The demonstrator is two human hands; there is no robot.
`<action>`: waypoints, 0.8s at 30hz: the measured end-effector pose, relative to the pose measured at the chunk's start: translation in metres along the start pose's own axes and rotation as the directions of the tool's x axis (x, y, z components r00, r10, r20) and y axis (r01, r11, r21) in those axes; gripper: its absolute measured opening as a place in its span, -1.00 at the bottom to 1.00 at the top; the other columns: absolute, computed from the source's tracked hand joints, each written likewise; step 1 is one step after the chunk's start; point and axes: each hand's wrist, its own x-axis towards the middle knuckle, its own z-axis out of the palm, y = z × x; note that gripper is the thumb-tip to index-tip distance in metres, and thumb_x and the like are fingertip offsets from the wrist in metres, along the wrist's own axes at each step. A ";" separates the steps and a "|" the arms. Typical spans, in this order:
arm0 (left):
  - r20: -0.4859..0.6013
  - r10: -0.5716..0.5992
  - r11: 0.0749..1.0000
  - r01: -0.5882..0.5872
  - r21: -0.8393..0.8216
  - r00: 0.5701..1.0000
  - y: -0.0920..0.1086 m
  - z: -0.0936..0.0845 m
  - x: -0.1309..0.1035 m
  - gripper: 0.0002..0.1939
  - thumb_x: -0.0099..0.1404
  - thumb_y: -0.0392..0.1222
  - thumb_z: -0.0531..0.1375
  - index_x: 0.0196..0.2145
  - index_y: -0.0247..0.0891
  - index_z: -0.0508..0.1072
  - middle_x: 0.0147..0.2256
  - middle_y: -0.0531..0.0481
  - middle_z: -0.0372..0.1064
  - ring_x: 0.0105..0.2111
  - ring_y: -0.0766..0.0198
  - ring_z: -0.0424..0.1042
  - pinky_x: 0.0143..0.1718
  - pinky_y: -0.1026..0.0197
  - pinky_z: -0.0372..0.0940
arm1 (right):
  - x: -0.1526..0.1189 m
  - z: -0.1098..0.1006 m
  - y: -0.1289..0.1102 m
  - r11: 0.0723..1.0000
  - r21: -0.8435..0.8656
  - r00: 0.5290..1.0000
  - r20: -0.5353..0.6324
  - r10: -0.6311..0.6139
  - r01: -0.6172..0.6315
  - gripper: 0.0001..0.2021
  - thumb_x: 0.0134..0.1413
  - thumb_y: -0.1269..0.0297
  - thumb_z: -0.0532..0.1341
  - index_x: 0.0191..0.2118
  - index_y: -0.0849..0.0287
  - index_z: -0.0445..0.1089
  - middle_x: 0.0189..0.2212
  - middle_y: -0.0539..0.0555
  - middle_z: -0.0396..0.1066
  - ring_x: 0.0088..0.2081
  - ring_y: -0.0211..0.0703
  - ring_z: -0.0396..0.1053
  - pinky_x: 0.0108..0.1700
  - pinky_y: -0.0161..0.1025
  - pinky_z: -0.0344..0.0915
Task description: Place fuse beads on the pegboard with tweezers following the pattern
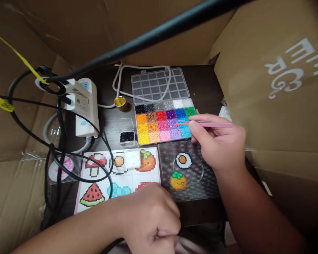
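Black cable (159,31) looms closest! Left hand (153,211) curled tight, contents hidden; right hand (217,141) pinches pink tweezers (214,124) over the open bead box (148,143). Careful: sagging, it could bump the board (212,192) and jolt the bead egg (182,160).

Bare from the near edge of the scene down to the fingertips, the left forearm (95,222) is smooth and rounded, narrowing slightly into a left hand (155,215) with broad, softly rounded knuckles. Over on the right, the right forearm (246,192) is just as bare, thickest at its near end and tapering into an uncovered right hand (218,143). Between them, at the near edge, I see creased clothing (193,246) in muted grey, too shadowed to make out the garment.
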 end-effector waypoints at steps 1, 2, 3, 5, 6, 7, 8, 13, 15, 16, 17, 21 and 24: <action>0.052 0.027 0.999 -0.028 0.026 0.998 -0.002 0.001 -0.001 -0.67 -0.14 -0.44 0.04 -0.62 -0.13 -0.11 -0.65 0.16 -0.09 -0.61 0.35 -0.10 -0.56 0.13 -0.13 | 0.000 0.000 0.000 1.000 0.006 1.000 -0.004 -0.004 0.004 -0.96 0.06 0.31 0.36 -0.32 0.10 0.58 -0.53 0.00 0.48 -0.48 -0.19 0.49 -0.40 -0.20 0.52; 0.089 0.034 0.998 -0.038 0.049 0.995 -0.003 0.002 -0.001 -0.67 -0.17 -0.44 0.03 -0.62 -0.13 -0.10 -0.65 0.16 -0.07 -0.60 0.34 -0.09 -0.56 0.13 -0.11 | 0.000 0.000 0.001 1.000 0.013 1.000 -0.007 -0.009 0.009 -0.95 0.06 0.30 0.37 -0.32 0.11 0.58 -0.54 0.00 0.48 -0.49 -0.20 0.48 -0.41 -0.20 0.51; 0.112 0.030 0.997 -0.037 0.066 0.993 -0.004 0.003 -0.001 -0.67 -0.19 -0.43 0.03 -0.62 -0.13 -0.10 -0.66 0.17 -0.07 -0.60 0.33 -0.09 -0.57 0.12 -0.11 | 0.000 0.000 0.002 1.000 0.017 1.000 -0.012 -0.013 0.013 -0.95 0.06 0.30 0.37 -0.33 0.11 0.58 -0.54 0.00 0.47 -0.49 -0.20 0.47 -0.43 -0.21 0.50; 0.134 0.003 0.998 -0.012 0.068 0.991 -0.005 0.006 -0.001 -0.66 -0.21 -0.44 0.03 -0.63 -0.12 -0.12 -0.67 0.17 -0.10 -0.61 0.33 -0.11 -0.57 0.12 -0.12 | 0.000 0.000 0.004 1.000 0.015 0.999 -0.040 -0.024 0.024 -0.94 0.05 0.27 0.38 -0.34 0.12 0.58 -0.56 0.00 0.46 -0.52 -0.22 0.44 -0.47 -0.22 0.46; 0.133 -0.012 0.999 0.005 0.053 0.991 -0.005 0.007 -0.001 -0.64 -0.22 -0.44 0.03 -0.64 -0.12 -0.14 -0.67 0.18 -0.13 -0.62 0.33 -0.12 -0.58 0.12 -0.13 | 0.001 0.001 0.005 1.000 0.013 0.998 -0.062 -0.027 0.028 -0.93 0.05 0.26 0.38 -0.34 0.12 0.58 -0.57 -0.01 0.45 -0.55 -0.23 0.41 -0.51 -0.24 0.43; 0.128 -0.023 0.999 0.019 0.031 0.992 -0.004 0.008 -0.001 -0.63 -0.22 -0.45 0.04 -0.65 -0.12 -0.15 -0.67 0.18 -0.16 -0.62 0.34 -0.14 -0.58 0.12 -0.14 | 0.001 0.001 0.006 1.000 0.014 0.996 -0.085 -0.027 0.029 -0.93 0.04 0.25 0.39 -0.35 0.12 0.58 -0.58 -0.01 0.45 -0.58 -0.25 0.37 -0.54 -0.26 0.39; 0.117 -0.026 1.000 0.025 0.004 0.993 -0.004 0.008 -0.002 -0.62 -0.21 -0.45 0.04 -0.65 -0.12 -0.16 -0.67 0.19 -0.19 -0.63 0.35 -0.17 -0.59 0.13 -0.15 | 0.001 0.001 0.008 0.999 0.019 0.994 -0.108 -0.028 0.030 -0.92 0.04 0.24 0.39 -0.35 0.12 0.58 -0.59 -0.02 0.44 -0.61 -0.27 0.34 -0.58 -0.27 0.35; 0.093 -0.057 0.996 0.063 -0.066 0.994 -0.004 0.009 -0.002 -0.63 -0.18 -0.46 0.06 -0.68 -0.13 -0.13 -0.68 0.20 -0.22 -0.64 0.37 -0.20 -0.61 0.16 -0.16 | 0.002 -0.002 0.016 0.997 0.052 0.983 -0.177 -0.053 0.063 -0.89 0.06 0.21 0.39 -0.31 0.11 0.57 -0.59 -0.04 0.42 -0.64 -0.30 0.28 -0.62 -0.30 0.26; 0.088 -0.084 0.994 0.090 -0.067 0.993 -0.004 0.007 -0.003 -0.61 -0.16 -0.47 0.08 -0.69 -0.14 -0.13 -0.68 0.20 -0.22 -0.65 0.38 -0.19 -0.61 0.17 -0.17 | 0.003 -0.004 0.018 0.995 0.073 0.981 -0.187 -0.059 0.073 -0.88 0.06 0.20 0.39 -0.30 0.11 0.57 -0.63 -0.07 0.38 -0.64 -0.29 0.27 -0.60 -0.27 0.27; 0.081 -0.089 0.993 0.095 -0.075 0.993 -0.004 0.005 -0.002 -0.59 -0.14 -0.48 0.09 -0.69 -0.14 -0.13 -0.68 0.20 -0.23 -0.65 0.38 -0.19 -0.61 0.17 -0.17 | 0.004 -0.004 0.019 0.993 0.090 0.980 -0.192 -0.057 0.076 -0.88 0.06 0.20 0.38 -0.30 0.11 0.56 -0.65 -0.08 0.35 -0.65 -0.28 0.26 -0.58 -0.25 0.27; 0.075 -0.089 0.992 0.095 -0.088 0.993 -0.004 0.004 -0.002 -0.59 -0.12 -0.48 0.10 -0.69 -0.15 -0.13 -0.68 0.20 -0.23 -0.65 0.38 -0.18 -0.61 0.17 -0.18 | 0.004 -0.004 0.020 0.991 0.106 0.978 -0.199 -0.056 0.079 -0.89 0.07 0.20 0.38 -0.31 0.10 0.56 -0.67 -0.09 0.32 -0.65 -0.27 0.25 -0.57 -0.24 0.28; 0.080 -0.048 0.990 0.058 -0.130 0.996 -0.005 -0.002 -0.002 -0.58 0.01 -0.43 0.13 -0.68 -0.16 -0.09 -0.69 0.20 -0.18 -0.65 0.39 -0.13 -0.62 0.19 -0.14 | 0.007 -0.003 0.019 0.987 0.123 0.967 -0.244 -0.068 0.101 -0.98 0.08 0.29 0.37 -0.35 0.05 0.57 -0.69 -0.09 0.28 -0.66 -0.24 0.23 -0.57 -0.19 0.23; 0.093 -0.029 0.994 0.038 -0.101 0.995 -0.006 -0.001 -0.003 -0.59 0.05 -0.41 0.15 -0.68 -0.17 -0.06 -0.69 0.19 -0.12 -0.65 0.39 -0.10 -0.63 0.20 -0.13 | 0.008 -0.003 0.020 0.982 0.127 0.952 -0.289 -0.097 0.139 -0.96 0.09 0.32 0.35 -0.37 0.05 0.57 -0.70 -0.09 0.26 -0.67 -0.25 0.21 -0.60 -0.21 0.15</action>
